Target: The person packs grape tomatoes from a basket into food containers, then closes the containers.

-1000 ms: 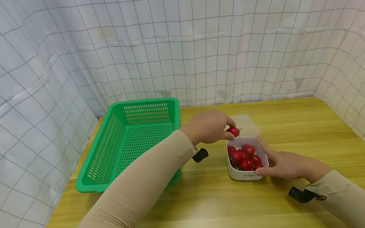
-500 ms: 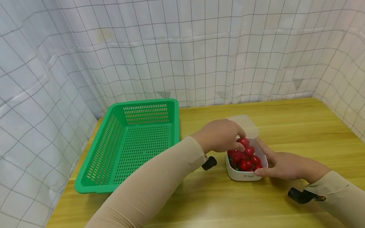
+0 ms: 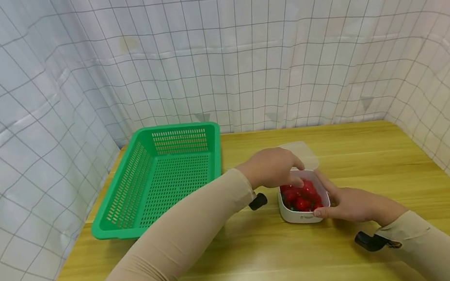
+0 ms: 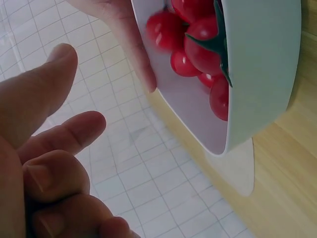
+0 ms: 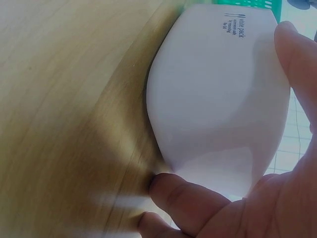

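Observation:
Above the left rim of a white food container (image 3: pixel 301 217), my left hand (image 3: pixel 272 168) holds nothing, its thumb and index finger apart. In the left wrist view, the thumb (image 4: pixel 62 74) stands clear of the fingertips. Red cherry tomatoes (image 3: pixel 302 199), some with green stems, lie heaped inside the container. My right hand (image 3: pixel 352 205) grips the container's right side, thumb at the front rim and fingers along the far side. The right wrist view shows the container's smooth outer wall (image 5: pixel 213 94) with small printing, and the thumb and fingers against it.
A large green slotted basket (image 3: pixel 100 229) stands to the left on the wooden table (image 3: pixel 246 274). Behind the container lies a translucent lid (image 3: pixel 304 153). White grid-patterned curtain (image 3: pixel 239 59) surrounds the table at the back and sides.
My left hand moved right and down to the container with a tomato, then let it go among the others; its fingers have parted. The right hand keeps its hold on the container.

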{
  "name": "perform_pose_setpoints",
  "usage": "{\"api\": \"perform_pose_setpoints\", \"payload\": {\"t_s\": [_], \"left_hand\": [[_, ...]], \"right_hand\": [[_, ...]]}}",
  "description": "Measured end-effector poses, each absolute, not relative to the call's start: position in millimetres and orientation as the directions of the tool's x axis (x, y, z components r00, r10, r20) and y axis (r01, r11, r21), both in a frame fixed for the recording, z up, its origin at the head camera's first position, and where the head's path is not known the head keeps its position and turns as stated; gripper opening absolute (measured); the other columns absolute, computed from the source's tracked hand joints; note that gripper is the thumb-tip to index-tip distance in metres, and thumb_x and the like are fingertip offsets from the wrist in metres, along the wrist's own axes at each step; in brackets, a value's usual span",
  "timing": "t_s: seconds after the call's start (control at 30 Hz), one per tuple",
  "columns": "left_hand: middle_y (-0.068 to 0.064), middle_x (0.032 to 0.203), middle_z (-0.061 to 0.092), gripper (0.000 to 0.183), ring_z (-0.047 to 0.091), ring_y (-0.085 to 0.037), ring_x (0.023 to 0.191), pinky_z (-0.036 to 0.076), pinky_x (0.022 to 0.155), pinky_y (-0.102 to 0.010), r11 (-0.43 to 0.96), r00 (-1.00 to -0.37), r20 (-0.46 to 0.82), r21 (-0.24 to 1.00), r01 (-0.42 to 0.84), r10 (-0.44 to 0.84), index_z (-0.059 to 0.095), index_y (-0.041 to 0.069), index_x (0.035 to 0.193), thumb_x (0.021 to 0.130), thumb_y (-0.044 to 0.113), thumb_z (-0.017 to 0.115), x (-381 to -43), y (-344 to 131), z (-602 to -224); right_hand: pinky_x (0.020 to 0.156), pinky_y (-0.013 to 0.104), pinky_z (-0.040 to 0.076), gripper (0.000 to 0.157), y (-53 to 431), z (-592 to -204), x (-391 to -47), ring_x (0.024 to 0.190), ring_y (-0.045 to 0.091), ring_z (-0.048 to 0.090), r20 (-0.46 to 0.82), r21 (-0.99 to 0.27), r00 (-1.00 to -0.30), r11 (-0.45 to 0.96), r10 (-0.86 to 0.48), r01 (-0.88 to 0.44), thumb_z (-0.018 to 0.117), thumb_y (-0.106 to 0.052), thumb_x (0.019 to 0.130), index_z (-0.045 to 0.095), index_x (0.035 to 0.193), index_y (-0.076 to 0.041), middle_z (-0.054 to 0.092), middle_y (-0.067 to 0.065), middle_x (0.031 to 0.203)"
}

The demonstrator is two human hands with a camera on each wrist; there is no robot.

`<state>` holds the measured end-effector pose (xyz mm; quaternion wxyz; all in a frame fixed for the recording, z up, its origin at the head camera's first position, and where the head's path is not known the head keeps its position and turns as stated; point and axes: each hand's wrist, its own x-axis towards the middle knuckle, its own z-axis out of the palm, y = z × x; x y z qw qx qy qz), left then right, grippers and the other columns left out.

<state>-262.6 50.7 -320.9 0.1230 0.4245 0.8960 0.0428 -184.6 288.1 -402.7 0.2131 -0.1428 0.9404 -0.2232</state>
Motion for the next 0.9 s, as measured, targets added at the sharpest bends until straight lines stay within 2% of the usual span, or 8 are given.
{"api": "perform_pose_setpoints", "payload": {"t_s": [0.3, 0.53, 0.9], "left_hand": [[0.004, 0.147, 0.066, 0.050, 0.061, -0.015, 0.136, 0.049, 0.115, -0.037, 0.654, -0.633, -0.165, 0.169, 0.737, 0.756, 0.067, 0.023, 0.144, 0.101, 0.050, 0.068, -268, 46, -322], [0.004, 0.149, 0.065, 0.052, 0.060, -0.017, 0.138, 0.049, 0.115, -0.036, 0.690, -0.675, -0.142, 0.134, 0.711, 0.724, 0.064, 0.022, 0.147, 0.103, 0.050, 0.065, -275, 43, -323], [0.003, 0.155, 0.059, 0.060, 0.055, -0.019, 0.144, 0.045, 0.120, -0.038, 0.778, -0.761, -0.161, 0.154, 0.610, 0.628, 0.058, 0.021, 0.153, 0.103, 0.052, 0.064, -294, 41, -326]], "right_hand": [[0.106, 0.064, 0.049, 0.117, 288, -403, -184, 0.129, 0.042, 0.064, -0.346, -0.477, -0.871, 0.865, -0.350, -0.158, 0.064, -0.066, 0.097, -0.012, 0.169, -0.013, 0.055, 0.031, 0.150], [0.106, 0.064, 0.049, 0.118, 287, -401, -183, 0.129, 0.043, 0.063, -0.346, -0.476, -0.870, 0.865, -0.352, -0.160, 0.065, -0.065, 0.096, -0.012, 0.169, -0.014, 0.055, 0.033, 0.149], [0.103, 0.065, 0.050, 0.119, 288, -400, -185, 0.130, 0.049, 0.061, -0.300, -0.499, -0.876, 0.845, -0.378, -0.194, 0.070, -0.061, 0.095, -0.013, 0.169, -0.019, 0.055, 0.032, 0.150]]}}
